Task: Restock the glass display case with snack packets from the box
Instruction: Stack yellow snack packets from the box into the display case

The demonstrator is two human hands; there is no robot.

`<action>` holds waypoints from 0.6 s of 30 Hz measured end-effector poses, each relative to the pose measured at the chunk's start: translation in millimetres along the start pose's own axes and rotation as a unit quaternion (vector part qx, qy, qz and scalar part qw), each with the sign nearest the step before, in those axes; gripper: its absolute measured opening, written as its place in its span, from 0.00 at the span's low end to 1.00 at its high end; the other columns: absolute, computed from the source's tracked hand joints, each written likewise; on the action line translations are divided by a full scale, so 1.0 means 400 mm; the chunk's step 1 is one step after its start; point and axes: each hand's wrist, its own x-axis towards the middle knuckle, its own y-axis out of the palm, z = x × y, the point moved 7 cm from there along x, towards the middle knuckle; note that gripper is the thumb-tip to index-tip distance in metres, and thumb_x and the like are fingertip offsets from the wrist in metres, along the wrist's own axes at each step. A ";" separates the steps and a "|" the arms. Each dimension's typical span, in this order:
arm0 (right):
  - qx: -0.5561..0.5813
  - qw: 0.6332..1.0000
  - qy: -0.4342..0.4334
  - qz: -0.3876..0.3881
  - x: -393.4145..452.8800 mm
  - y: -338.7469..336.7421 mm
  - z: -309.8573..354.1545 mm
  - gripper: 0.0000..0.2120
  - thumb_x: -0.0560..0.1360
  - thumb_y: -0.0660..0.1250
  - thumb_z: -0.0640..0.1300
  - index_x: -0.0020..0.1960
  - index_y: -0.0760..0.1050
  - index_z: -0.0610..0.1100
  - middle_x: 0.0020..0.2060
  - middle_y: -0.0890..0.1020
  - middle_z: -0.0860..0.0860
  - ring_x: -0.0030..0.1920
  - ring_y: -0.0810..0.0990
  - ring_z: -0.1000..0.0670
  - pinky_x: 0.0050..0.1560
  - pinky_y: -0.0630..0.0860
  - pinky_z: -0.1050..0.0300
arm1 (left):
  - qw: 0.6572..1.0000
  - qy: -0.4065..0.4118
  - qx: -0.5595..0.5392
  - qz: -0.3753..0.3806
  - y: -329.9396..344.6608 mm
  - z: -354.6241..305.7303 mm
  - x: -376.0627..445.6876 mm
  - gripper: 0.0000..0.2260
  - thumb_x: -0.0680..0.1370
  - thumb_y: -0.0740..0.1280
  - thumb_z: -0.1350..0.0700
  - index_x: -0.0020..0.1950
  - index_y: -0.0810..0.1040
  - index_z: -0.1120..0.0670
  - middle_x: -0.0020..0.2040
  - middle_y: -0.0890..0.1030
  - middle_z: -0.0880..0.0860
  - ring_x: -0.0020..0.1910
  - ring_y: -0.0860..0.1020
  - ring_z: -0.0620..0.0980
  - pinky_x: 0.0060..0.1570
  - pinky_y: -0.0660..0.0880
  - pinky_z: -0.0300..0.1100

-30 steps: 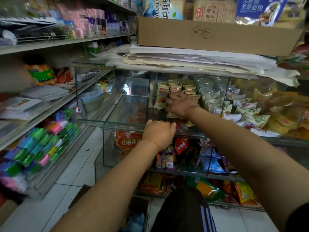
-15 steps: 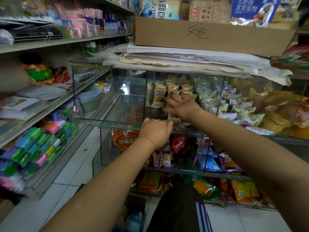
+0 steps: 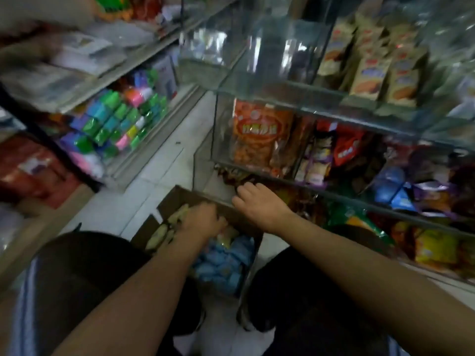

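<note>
Snack packets (image 3: 164,231), tan and blue, fill the cardboard box (image 3: 231,213) at lower centre, between the person's knees. Left hand (image 3: 203,220) digs in, fingers curled down among the packets; whether it grips one I cannot tell. Right hand (image 3: 259,201) hovers over the far rim, fingers loosely bent, empty. A hasty grab could spill packets onto the floor or take the wrong kind for the glass display case (image 3: 282,98) at upper right.

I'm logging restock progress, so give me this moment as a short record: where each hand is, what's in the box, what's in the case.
left hand: down in the cardboard box, among tan snack packets; grip unclear
right hand: fingers spread, over the box's far rim, holding nothing
box contents: tan packets, blue packets
glass display case: upper shelf holds upright tan packets
</note>
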 end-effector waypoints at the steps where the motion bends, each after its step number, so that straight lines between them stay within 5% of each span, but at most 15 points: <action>1: 0.033 0.998 0.019 0.053 0.017 0.083 0.029 0.15 0.67 0.70 0.41 0.53 0.73 0.42 0.47 0.75 0.43 0.48 0.75 0.41 0.42 0.70 0.49 | 0.999 -0.016 0.010 0.029 0.056 0.052 -0.006 0.18 0.77 0.61 0.44 0.59 0.76 0.56 0.57 0.79 0.58 0.55 0.78 0.57 0.49 0.73 0.46; 5: 0.163 0.940 0.107 0.281 0.009 0.403 0.145 0.25 0.75 0.64 0.39 0.70 0.64 0.41 0.66 0.65 0.39 0.65 0.67 0.37 0.60 0.68 0.46 | 0.990 -0.058 0.020 0.129 0.279 0.227 -0.023 0.16 0.78 0.62 0.46 0.60 0.77 0.54 0.59 0.79 0.58 0.57 0.77 0.59 0.56 0.74 0.50; 10: 0.292 0.827 0.175 0.449 -0.088 0.710 0.286 0.22 0.76 0.65 0.44 0.69 0.68 0.41 0.65 0.70 0.40 0.65 0.72 0.39 0.62 0.72 0.49 | 0.962 -0.044 0.028 0.269 0.490 0.295 -0.016 0.17 0.80 0.60 0.50 0.68 0.72 0.54 0.68 0.73 0.57 0.66 0.71 0.58 0.67 0.66 0.51; 14: 0.274 0.855 0.189 0.398 -0.073 0.804 0.310 0.29 0.76 0.65 0.47 0.74 0.59 0.46 0.69 0.62 0.38 0.68 0.66 0.37 0.65 0.68 0.46 | 0.942 -0.082 0.037 0.324 0.602 0.360 0.003 0.20 0.77 0.65 0.50 0.68 0.71 0.52 0.66 0.74 0.57 0.63 0.74 0.58 0.59 0.73 0.50; 18: 0.258 0.862 0.190 0.392 0.007 0.859 0.304 0.35 0.75 0.64 0.42 0.77 0.52 0.56 0.73 0.53 0.37 0.71 0.56 0.34 0.67 0.62 0.42 | 0.899 -0.083 0.095 0.419 0.669 0.400 0.016 0.24 0.77 0.64 0.46 0.72 0.67 0.49 0.70 0.70 0.55 0.67 0.71 0.57 0.63 0.69 0.51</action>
